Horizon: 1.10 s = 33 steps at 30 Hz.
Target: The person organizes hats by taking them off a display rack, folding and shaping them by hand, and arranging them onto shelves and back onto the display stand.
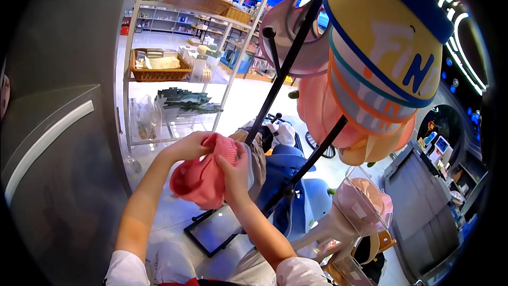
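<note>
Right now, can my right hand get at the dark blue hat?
Probably not yet: your right hand grips the pink knit hat, and a black pole crosses in front of the dark blue hat. Once freed, the hand looks near enough.

Knit cap [202, 184]: ribbed cloth, matt. Rack pole [284, 69]: smooth metal. Basket [160, 74]: woven wicker, rough. Floor [238, 94]: smooth, glossy.
</note>
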Each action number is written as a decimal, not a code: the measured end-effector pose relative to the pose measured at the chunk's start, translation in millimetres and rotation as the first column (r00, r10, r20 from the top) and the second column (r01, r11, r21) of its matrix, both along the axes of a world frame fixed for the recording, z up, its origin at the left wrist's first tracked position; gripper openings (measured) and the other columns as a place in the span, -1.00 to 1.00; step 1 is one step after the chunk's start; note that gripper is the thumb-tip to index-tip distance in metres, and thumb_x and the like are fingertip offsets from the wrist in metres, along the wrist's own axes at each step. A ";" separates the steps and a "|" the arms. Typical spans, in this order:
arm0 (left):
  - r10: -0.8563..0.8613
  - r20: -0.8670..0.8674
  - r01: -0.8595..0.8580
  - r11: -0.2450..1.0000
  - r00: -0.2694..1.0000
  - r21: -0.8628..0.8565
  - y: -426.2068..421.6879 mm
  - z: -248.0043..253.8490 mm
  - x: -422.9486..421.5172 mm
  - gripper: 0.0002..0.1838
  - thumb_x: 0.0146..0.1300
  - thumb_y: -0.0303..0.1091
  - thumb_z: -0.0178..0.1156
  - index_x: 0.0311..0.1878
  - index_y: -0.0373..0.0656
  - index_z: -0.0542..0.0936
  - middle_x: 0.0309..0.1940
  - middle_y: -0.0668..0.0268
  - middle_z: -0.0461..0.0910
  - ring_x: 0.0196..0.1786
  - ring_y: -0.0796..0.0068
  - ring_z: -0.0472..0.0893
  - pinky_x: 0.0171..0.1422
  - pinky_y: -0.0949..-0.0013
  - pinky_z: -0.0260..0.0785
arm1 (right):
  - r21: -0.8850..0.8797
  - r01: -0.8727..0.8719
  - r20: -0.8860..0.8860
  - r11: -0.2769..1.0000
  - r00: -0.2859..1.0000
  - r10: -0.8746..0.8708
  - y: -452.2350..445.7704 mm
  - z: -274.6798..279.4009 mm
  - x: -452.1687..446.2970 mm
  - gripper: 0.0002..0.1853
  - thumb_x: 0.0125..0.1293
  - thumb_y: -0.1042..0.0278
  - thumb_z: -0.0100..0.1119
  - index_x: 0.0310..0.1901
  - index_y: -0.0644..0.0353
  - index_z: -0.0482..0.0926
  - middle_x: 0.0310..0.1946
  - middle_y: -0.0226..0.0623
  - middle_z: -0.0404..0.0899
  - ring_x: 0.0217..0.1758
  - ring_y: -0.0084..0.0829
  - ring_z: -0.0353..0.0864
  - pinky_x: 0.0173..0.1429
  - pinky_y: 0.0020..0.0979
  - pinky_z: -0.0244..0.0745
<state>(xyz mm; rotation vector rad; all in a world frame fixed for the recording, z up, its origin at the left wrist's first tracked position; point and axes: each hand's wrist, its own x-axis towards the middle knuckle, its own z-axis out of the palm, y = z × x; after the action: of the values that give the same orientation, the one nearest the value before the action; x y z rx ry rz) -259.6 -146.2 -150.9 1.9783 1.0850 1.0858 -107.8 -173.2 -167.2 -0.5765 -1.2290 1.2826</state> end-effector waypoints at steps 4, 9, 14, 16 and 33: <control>-0.189 0.128 0.181 0.981 0.974 0.068 -38.9 30.0 -24.6 -0.56 0.08 -0.34 0.13 0.06 -0.17 0.36 -0.08 0.23 0.46 -0.02 0.48 0.42 0.08 0.40 0.25 | 0.075 -0.276 0.087 0.958 0.959 0.269 -39.7 58.3 5.5 -0.48 0.04 0.54 0.11 0.08 0.23 0.20 -0.08 -0.20 0.37 -0.02 -0.44 0.39 0.05 -0.48 0.32; -0.181 0.327 0.149 0.981 0.927 0.123 -70.7 44.8 -30.8 -0.48 0.01 -0.40 0.19 0.09 -0.20 0.32 -0.05 0.25 0.43 0.01 0.48 0.40 0.11 0.44 0.23 | 0.166 -0.568 0.147 0.806 0.823 0.549 -49.6 94.1 -5.7 -0.55 0.11 0.52 0.10 0.05 0.20 0.24 -0.07 -0.30 0.35 -0.01 -0.54 0.35 0.07 -0.52 0.27; 0.347 0.226 -0.413 0.801 0.910 0.433 -124.0 77.6 -11.4 -0.73 -0.09 -0.48 0.20 -0.22 -0.25 0.53 -0.39 0.24 0.57 -0.29 0.51 0.54 -0.18 0.44 0.38 | 0.309 -0.635 0.204 0.708 0.771 0.603 -68.8 108.1 -4.7 -0.45 0.10 0.54 0.09 0.13 0.17 0.12 -0.06 -0.24 0.33 0.01 -0.49 0.34 0.09 -0.47 0.25; 0.459 0.300 -0.546 0.647 0.836 0.532 -147.0 87.7 -5.2 -0.69 -0.12 -0.53 0.15 -0.19 -0.26 0.52 -0.35 0.16 0.58 -0.27 0.47 0.56 -0.18 0.44 0.38 | 0.353 -0.621 0.198 0.700 0.781 0.593 -78.8 113.5 -5.2 -0.39 0.10 0.58 0.05 0.17 0.15 0.03 -0.05 -0.18 0.33 0.01 -0.45 0.36 0.08 -0.45 0.28; 0.599 0.231 -0.621 0.601 0.767 0.503 -136.9 290.9 -6.5 -0.68 -0.20 -0.46 0.13 -0.27 -0.30 0.55 -0.40 0.08 0.57 -0.31 0.25 0.59 -0.21 0.42 0.38 | 0.163 -0.180 0.238 0.970 0.961 0.138 -124.8 268.7 3.8 -0.60 0.11 0.53 0.09 0.02 0.29 0.31 -0.09 -0.26 0.38 -0.05 -0.51 0.38 0.01 -0.53 0.28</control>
<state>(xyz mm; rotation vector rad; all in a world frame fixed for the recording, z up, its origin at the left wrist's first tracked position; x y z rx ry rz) -266.2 -283.2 140.0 2.0163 1.6399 1.9991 -103.9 -298.0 101.5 -0.5064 -1.5920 1.2441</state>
